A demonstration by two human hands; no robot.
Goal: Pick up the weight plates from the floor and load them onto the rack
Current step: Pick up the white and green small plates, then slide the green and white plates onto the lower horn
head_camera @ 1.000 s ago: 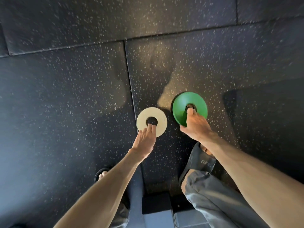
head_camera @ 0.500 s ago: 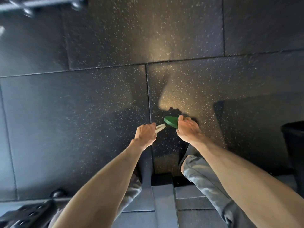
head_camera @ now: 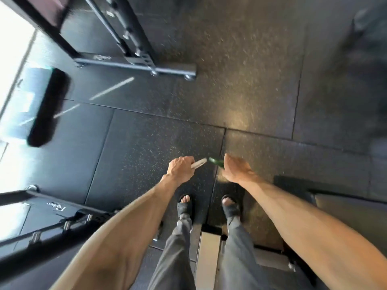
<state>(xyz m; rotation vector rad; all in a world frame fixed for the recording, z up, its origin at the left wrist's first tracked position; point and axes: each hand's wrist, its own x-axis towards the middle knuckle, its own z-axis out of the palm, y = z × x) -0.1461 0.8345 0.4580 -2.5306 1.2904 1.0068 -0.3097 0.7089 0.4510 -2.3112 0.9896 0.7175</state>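
Head view shows the carry step: the left hand (head_camera: 180, 167) is closed around a white plate (head_camera: 199, 163), the right hand (head_camera: 235, 169) grips a green plate (head_camera: 216, 162), both seen edge-on, lifted clear of the rubber floor (head_camera: 240, 91) and nearly touching. Next, I judge, comes turning toward a rack peg and lining each bore up with it. A black rack frame (head_camera: 134, 61) stands ahead left, another frame with short pegs (head_camera: 62, 225) near the left arm; a bench (head_camera: 207, 256) sits between the legs, crowding any step back.
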